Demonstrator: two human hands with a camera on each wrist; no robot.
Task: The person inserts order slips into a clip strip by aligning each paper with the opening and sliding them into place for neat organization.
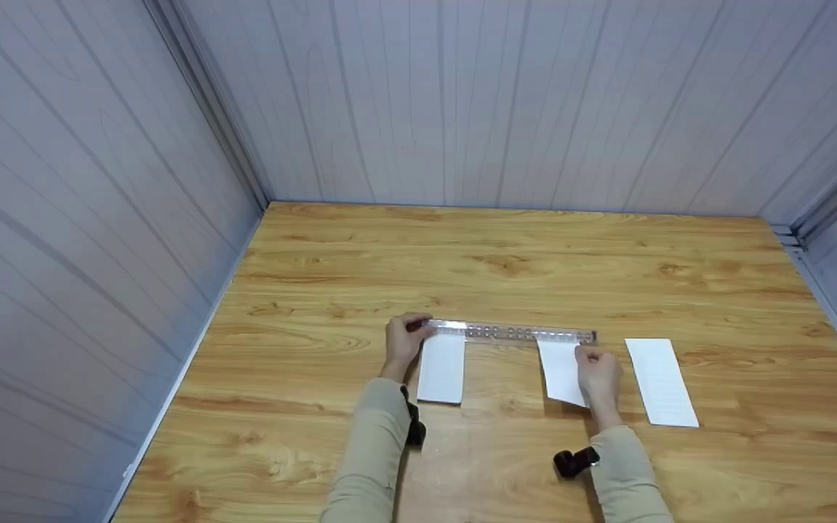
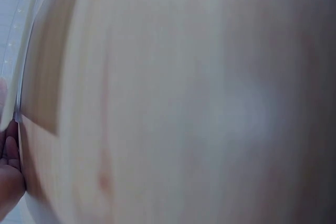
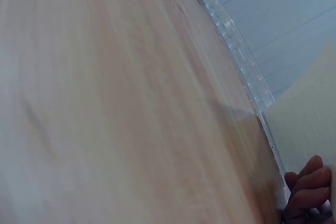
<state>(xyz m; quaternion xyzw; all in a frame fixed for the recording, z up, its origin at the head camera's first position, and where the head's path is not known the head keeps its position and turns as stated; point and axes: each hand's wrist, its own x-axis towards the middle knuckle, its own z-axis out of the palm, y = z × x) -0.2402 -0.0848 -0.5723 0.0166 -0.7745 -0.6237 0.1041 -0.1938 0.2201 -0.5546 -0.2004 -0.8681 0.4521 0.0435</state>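
Observation:
A long clear plastic ticket rail, with a row of round beads along it, lies across the middle of the table. My left hand grips its left end. One white paper slip extends toward me from under that end. Near the rail's right end, my right hand pinches the right side of a second paper slip, whose upper edge meets the rail. In the right wrist view, curled fingers show at the pale slip beside the rail. The left wrist view shows only part of the left hand.
A third white paper slip lies on the wooden table, right of my right hand. Pale panelled walls stand behind the table and at both sides. Dark wrist cameras sit at the sleeves.

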